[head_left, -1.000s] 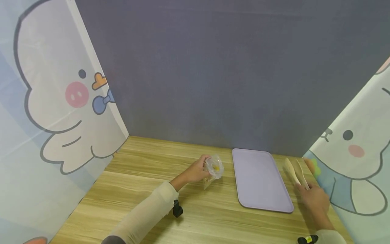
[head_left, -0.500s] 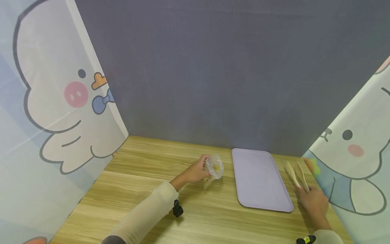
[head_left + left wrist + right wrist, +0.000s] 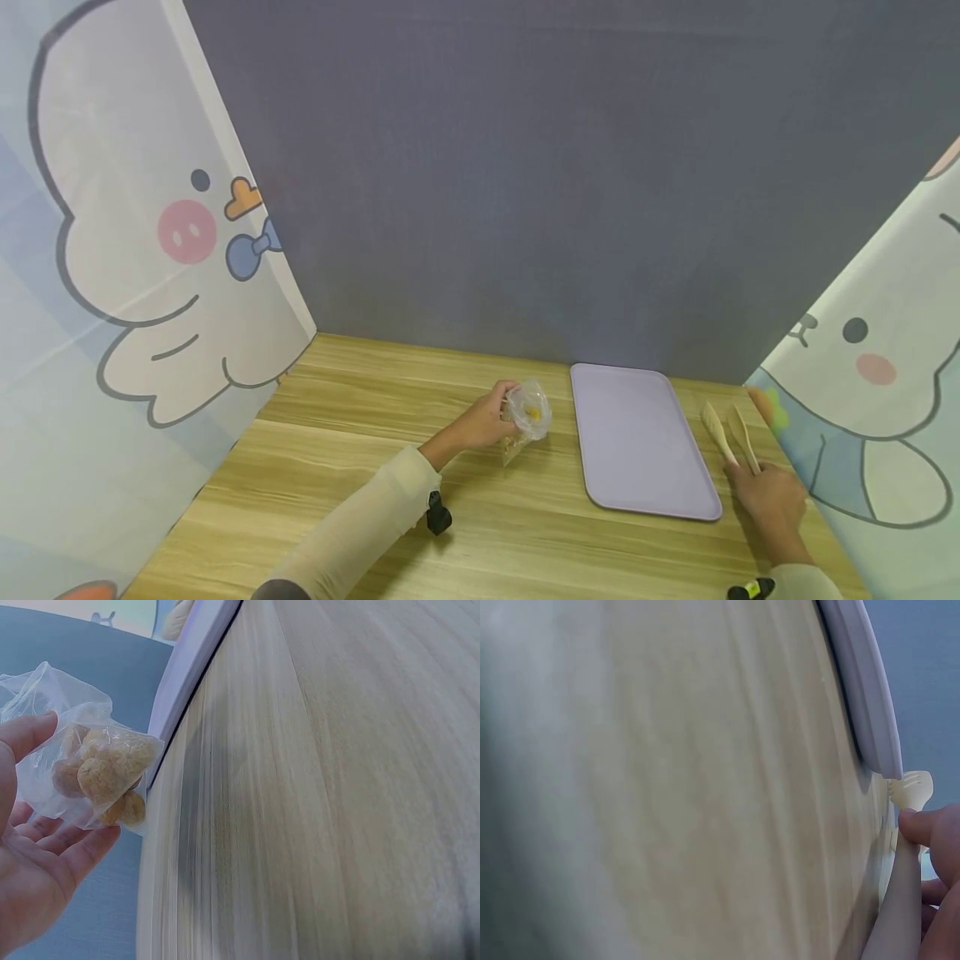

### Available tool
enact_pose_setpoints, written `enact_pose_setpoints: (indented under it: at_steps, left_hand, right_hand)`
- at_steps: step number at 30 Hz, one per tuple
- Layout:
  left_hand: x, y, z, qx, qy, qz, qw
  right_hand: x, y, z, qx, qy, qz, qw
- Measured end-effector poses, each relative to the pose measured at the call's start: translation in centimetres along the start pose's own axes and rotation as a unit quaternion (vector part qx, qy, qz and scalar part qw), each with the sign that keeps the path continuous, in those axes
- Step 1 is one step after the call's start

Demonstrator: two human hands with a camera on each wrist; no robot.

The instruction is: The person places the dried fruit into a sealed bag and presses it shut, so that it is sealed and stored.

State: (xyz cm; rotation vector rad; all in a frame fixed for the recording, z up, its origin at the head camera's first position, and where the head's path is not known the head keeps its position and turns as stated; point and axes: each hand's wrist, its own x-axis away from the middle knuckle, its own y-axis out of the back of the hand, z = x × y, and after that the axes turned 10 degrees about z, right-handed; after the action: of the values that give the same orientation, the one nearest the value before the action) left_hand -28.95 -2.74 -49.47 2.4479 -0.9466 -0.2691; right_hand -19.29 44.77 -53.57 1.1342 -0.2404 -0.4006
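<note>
In the head view my left hand (image 3: 483, 419) holds a clear plastic bag (image 3: 529, 410) by its side, with the bag's mouth tilted up and facing the camera. Several tan, rough, roundish pieces (image 3: 105, 772) sit at the bottom of the bag (image 3: 64, 701) in the left wrist view; their kind is unclear. At the far right, my right hand (image 3: 772, 497) grips cream-coloured tongs (image 3: 717, 433) near the rear, the two arms spread apart and nothing between them. The tips lie over the table beside the tray. The right wrist view shows the thumb pressing one arm of the tongs (image 3: 901, 907).
A pale purple rectangular tray (image 3: 645, 442) lies between the two hands, with nothing on it. The wood-grain table (image 3: 360, 417) meets a grey panel (image 3: 487, 183) at the back. Cartoon-printed cloths (image 3: 135, 292) hang at both sides.
My right hand has drawn the tongs slightly towards me and turned them, so their tips sit lower in the view. The left hand and the bag have stayed in place.
</note>
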Motion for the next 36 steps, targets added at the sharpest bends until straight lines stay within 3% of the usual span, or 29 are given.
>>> enact_pose_setpoints:
  at_steps: [14,25,28,33,36]
  left_hand:
    - [0.0,0.1,0.1,-0.006,0.003,0.004,1.0]
    - [-0.1,0.2,-0.3,-0.006,0.006,0.006,0.9999]
    - [-0.1,0.2,-0.2,-0.005,0.005,0.006,1.0]
    - [0.0,0.1,-0.2,-0.003,0.004,0.007,1.0]
    - [0.0,0.1,-0.3,-0.002,0.004,0.007,1.0]
  right_hand:
    - [0.0,0.4,0.4,0.025,0.007,0.02,0.9994]
    - [-0.3,2.1,2.7,0.034,-0.013,0.038,0.9986]
    - [0.0,2.4,3.9,0.013,0.008,0.025,0.9996]
    - [0.8,2.6,6.2,-0.002,0.092,-0.025,0.9955]
    - [1.4,2.8,7.9,-0.016,0.126,-0.026,0.9916]
